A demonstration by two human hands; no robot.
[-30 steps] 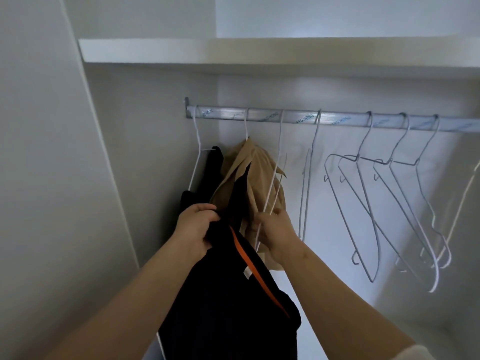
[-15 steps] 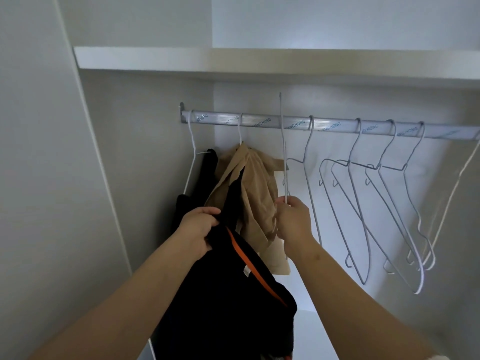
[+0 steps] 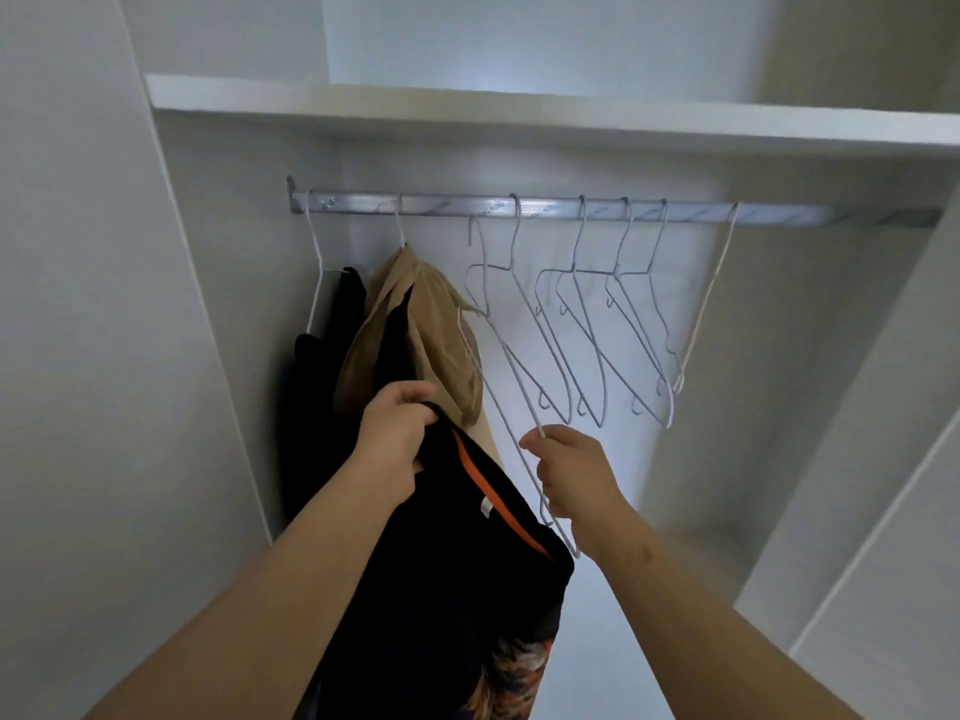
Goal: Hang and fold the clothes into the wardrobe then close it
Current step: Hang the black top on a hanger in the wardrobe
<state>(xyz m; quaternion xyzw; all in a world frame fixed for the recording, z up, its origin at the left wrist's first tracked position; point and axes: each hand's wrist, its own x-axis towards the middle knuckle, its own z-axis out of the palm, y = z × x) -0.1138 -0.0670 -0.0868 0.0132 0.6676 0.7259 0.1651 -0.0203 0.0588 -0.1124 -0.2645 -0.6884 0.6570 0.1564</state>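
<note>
I look up into an open white wardrobe with a metal rail. My left hand grips the collar of a black garment with an orange inner neckline; it hangs down over my forearm. My right hand holds a white wire hanger by its lower arm; the hook is off the rail, just below it. A black garment and a tan garment hang at the rail's left end.
Several empty white wire hangers hang along the rail's middle. A white shelf runs above the rail. The left wall stands close by, and a white door panel edges in at the right.
My right hand lifted the wire hanger off the rail and brought it down and toward me. The left hand kept its hold on the black garment.
</note>
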